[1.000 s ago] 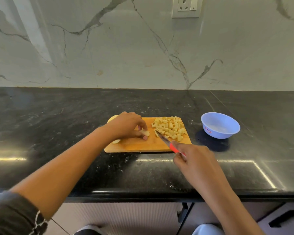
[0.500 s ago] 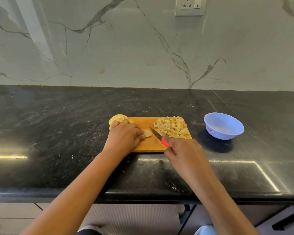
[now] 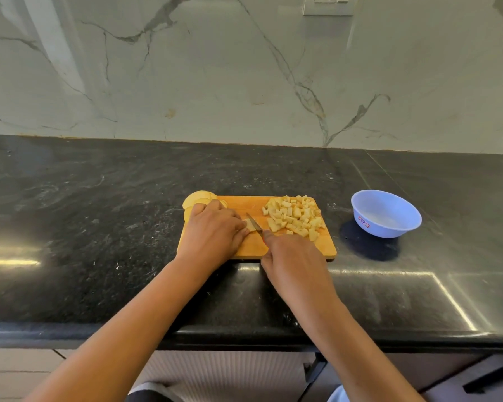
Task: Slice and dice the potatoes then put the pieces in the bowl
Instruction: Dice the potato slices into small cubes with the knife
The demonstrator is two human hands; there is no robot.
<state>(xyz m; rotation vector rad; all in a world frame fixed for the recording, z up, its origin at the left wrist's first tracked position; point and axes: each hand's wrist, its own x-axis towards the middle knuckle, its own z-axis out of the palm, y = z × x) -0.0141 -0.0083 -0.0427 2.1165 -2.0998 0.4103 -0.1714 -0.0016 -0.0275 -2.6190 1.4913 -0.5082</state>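
My left hand pinned a potato piece on the board; my right hand gripped the knife, blade against it. Dice lay heaped beside; the bowl stood apart.

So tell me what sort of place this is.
Most likely a home kitchen: a black stone counter under a marble wall with a socket, and a cutting board of diced potato.
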